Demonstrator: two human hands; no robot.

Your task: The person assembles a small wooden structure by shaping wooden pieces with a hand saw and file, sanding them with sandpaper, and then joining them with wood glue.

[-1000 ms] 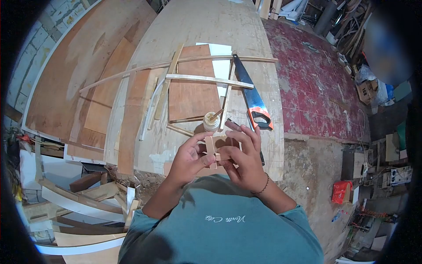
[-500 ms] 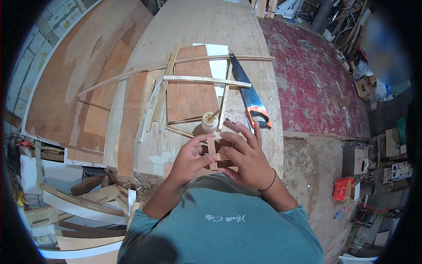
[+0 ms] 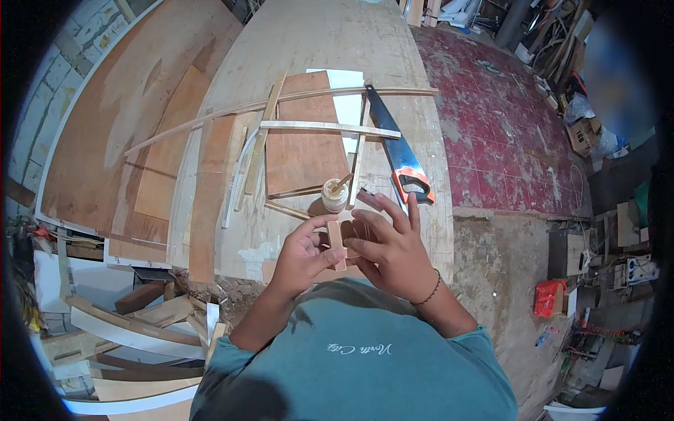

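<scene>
My left hand (image 3: 303,256) pinches a small wooden piece (image 3: 337,245) between thumb and fingers, close in front of my body. It is pale, short and flat, held nearly upright. My right hand (image 3: 393,249) is at the piece's right side, its thumb and a bent finger closed at it while other fingers stretch forward. The right fingers partly hide what they grip. Just beyond my hands stands an open jar (image 3: 334,199) with whitish contents and a wooden stick (image 3: 343,184) leaning in it. A small dark metal-looking item (image 3: 370,200) lies beyond the right fingers.
A handsaw (image 3: 397,144) with an orange and black handle lies right of the jar on the worktable (image 3: 316,42). Wooden strips (image 3: 330,128) cross a brown plywood board (image 3: 309,154) and a white sheet (image 3: 349,105). Curved frames (image 3: 133,330) stand at lower left.
My right thumb and fingers have drawn closer together against the small wooden piece, which has tilted slightly. My left hand keeps its grip. The jar and saw stay put.
</scene>
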